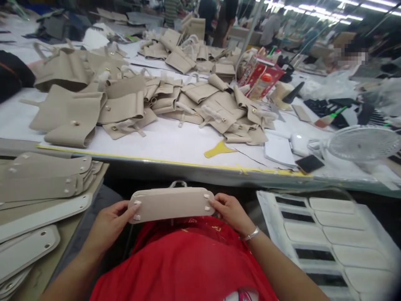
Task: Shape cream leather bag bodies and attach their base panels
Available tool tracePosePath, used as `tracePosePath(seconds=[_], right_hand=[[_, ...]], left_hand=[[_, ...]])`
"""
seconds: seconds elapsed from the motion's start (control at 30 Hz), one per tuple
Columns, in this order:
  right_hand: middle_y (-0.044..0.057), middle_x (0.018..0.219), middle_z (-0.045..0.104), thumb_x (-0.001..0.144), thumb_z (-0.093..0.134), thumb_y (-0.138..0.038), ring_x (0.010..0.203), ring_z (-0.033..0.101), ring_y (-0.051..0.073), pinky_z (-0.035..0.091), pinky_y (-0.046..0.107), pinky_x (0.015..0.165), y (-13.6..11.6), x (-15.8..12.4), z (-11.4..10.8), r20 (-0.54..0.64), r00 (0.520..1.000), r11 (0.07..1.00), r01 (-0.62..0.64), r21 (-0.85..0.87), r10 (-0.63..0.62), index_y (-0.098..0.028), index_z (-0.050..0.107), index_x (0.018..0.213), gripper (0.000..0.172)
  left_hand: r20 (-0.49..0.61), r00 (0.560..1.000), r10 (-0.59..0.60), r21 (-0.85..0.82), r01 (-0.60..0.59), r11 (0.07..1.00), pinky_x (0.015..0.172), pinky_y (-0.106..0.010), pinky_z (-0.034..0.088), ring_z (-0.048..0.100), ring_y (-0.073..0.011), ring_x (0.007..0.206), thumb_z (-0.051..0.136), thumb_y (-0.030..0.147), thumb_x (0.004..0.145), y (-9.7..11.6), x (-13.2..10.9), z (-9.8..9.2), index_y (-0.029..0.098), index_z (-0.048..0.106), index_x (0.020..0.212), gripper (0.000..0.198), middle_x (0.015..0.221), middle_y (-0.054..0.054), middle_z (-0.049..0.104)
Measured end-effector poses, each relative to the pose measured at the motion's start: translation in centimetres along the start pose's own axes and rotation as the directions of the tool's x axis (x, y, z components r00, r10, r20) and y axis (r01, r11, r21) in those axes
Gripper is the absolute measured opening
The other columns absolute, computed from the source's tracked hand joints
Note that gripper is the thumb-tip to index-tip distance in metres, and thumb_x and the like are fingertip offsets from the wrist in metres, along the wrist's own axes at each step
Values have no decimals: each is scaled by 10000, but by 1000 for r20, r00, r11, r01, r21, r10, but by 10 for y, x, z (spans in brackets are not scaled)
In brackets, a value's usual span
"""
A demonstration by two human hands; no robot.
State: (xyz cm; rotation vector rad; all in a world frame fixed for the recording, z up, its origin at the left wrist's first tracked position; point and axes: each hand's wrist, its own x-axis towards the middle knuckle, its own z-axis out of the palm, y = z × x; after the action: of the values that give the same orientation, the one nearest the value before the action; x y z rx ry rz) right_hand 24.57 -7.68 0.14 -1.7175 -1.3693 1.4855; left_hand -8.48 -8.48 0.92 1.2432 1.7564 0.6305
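Note:
A beige, round-cornered bag panel (172, 205) is held level above my lap, with small white tabs near both ends. My left hand (114, 221) pinches its left end, thumb on the face by the tabs. At the right end, the fingers of my right hand (230, 211) are closed on the edge beside two more tabs. A small loop (178, 184) shows behind the panel's top edge. Behind it, the white worktable (175, 144) carries a heap of partly sewn beige bag pieces (125, 104) with gold-coloured fittings.
Stacked beige panels (44, 175) and pale strips with eyelets (28, 251) lie at my left. To the right is a board with cream pieces (341, 228). On the table are a yellow template (219, 149), a phone (310, 164) and a fan (366, 142). People stand farther back.

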Motion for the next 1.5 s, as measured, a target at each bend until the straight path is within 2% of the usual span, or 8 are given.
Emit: tracePosePath(seconds=[0.37, 0.87, 1.07, 1.2, 1.27, 1.33, 1.4, 1.5], right_hand=[[-25, 507, 516, 780, 524, -394, 413, 403, 53, 285, 177, 418, -4, 23, -14, 84, 996, 979, 23, -202, -6, -148, 536, 629, 290], [-21, 533, 536, 790, 517, -416, 461, 406, 59, 293, 182, 460, 3, 25, -17, 123, 984, 973, 148, -177, -127, -139, 566, 633, 322], [-7, 547, 557, 783, 528, -412, 459, 417, 62, 275, 190, 451, -2, 28, -18, 109, 989, 951, 122, -282, -95, -138, 571, 628, 318], [-9, 545, 554, 772, 543, -407, 466, 423, 63, 269, 190, 451, -2, 30, -20, 117, 990, 938, 116, -327, -82, -141, 557, 604, 315], [-11, 547, 557, 770, 547, -401, 469, 424, 63, 269, 190, 454, -2, 31, -20, 122, 989, 933, 116, -342, -79, -143, 564, 607, 306], [-9, 553, 568, 771, 547, -398, 473, 429, 65, 270, 192, 459, -2, 31, -21, 126, 989, 929, 118, -351, -78, -145, 573, 615, 299], [-7, 553, 578, 774, 546, -401, 473, 430, 67, 267, 196, 462, -2, 32, -20, 128, 989, 924, 122, -363, -81, -147, 578, 618, 300], [0, 556, 589, 772, 549, -403, 475, 433, 71, 265, 202, 462, -3, 32, -20, 121, 988, 910, 136, -390, -96, -146, 586, 609, 307]], left_hand=[[-45, 993, -112, -8, 112, 994, 598, -204, 476, 614, -166, 693, 653, 533, 619, -1, 20, 3, 171, 617, 849, 431, 739, -11, 677], [-73, 990, -118, -182, 103, 978, 572, -188, 483, 609, -124, 636, 693, 437, 635, -8, 21, 4, 179, 557, 890, 387, 739, 4, 657], [-77, 994, -84, -29, 82, 996, 592, -212, 481, 606, -142, 652, 648, 493, 653, -4, 21, 7, 162, 561, 892, 417, 737, -14, 648], [-137, 990, -6, 280, 44, 959, 639, -271, 487, 596, -179, 698, 599, 550, 661, -4, 23, 1, 151, 550, 988, 518, 783, -37, 622], [-196, 965, 172, 488, -57, 871, 725, -335, 485, 586, -224, 805, 583, 560, 670, 3, 22, 2, 144, 523, 1087, 592, 904, -77, 601], [-151, 907, 394, 622, -222, 750, 856, -392, 437, 542, -263, 961, 559, 543, 706, 17, 21, 14, 151, 483, 1170, 611, 1045, -112, 562], [16, 832, 554, 643, -433, 632, 951, -415, 367, 479, -275, 1078, 554, 514, 735, 35, 20, 38, 165, 448, 1219, 606, 1144, -124, 524], [341, 699, 629, 533, -695, 483, 978, -428, 339, 425, -289, 1149, 626, 512, 683, 63, 21, 88, 171, 386, 1281, 730, 1247, -143, 473]])
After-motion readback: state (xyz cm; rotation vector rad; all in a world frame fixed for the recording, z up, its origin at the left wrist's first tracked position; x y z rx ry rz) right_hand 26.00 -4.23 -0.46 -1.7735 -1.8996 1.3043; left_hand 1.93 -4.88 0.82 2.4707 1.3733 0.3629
